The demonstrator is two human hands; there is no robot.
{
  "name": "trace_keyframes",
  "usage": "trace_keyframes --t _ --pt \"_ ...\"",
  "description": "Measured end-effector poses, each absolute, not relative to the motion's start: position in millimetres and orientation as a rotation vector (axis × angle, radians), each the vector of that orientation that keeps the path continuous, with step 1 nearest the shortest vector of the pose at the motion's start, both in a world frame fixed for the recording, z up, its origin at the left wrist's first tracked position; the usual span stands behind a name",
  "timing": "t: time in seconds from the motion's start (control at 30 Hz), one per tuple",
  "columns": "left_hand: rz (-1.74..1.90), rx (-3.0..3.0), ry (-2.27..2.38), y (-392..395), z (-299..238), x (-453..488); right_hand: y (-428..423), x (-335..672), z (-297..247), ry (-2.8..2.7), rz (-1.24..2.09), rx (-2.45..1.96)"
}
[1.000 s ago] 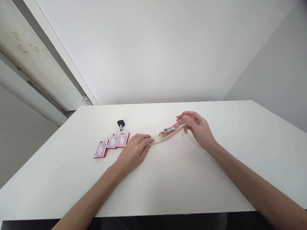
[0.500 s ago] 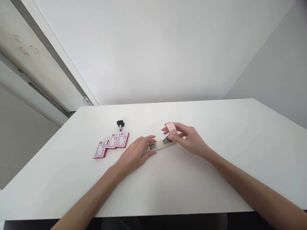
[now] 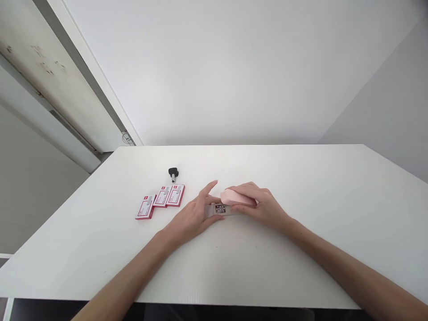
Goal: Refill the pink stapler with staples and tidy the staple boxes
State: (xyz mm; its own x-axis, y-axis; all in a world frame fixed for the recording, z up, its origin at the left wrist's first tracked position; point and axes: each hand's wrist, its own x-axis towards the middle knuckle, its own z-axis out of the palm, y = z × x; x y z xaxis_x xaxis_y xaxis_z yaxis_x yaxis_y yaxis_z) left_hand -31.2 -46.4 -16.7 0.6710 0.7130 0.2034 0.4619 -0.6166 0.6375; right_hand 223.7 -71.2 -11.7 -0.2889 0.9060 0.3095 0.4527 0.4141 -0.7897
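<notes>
A stapler lies on the table with its pink top arm (image 3: 238, 198) raised slightly above its cream base (image 3: 228, 211). The base carries a square metal anvil plate (image 3: 220, 208) near its left end. My left hand (image 3: 195, 213) steadies that end between thumb and fingers, its index finger lifted. Over the right part, my right hand (image 3: 262, 203) is wrapped round the pink arm, thumb on the near side and fingers on the far side. The hinge end is hidden by my right hand.
Three red-and-white boxes (image 3: 176, 195) lie in a staggered row left of my left hand. Behind them rests a small black object with a metal end (image 3: 173, 173), its kind unclear. The white table (image 3: 267, 263) backs onto a plain wall (image 3: 217, 76).
The pink arm has come down from a steep tilt to nearly level over the base, moved by my right hand. My left index finger has lifted. The view has shifted slightly.
</notes>
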Motion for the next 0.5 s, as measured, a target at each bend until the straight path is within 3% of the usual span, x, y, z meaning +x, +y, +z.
trace_keyframes --t 0.17,0.5 --pt "0.6 2.362 0.918 -48 -18 -31 -72 223 -11 -1.954 0.915 -1.103" --pt "0.795 2.481 1.08 -42 -20 -30 -66 224 -31 -1.96 0.675 -1.234"
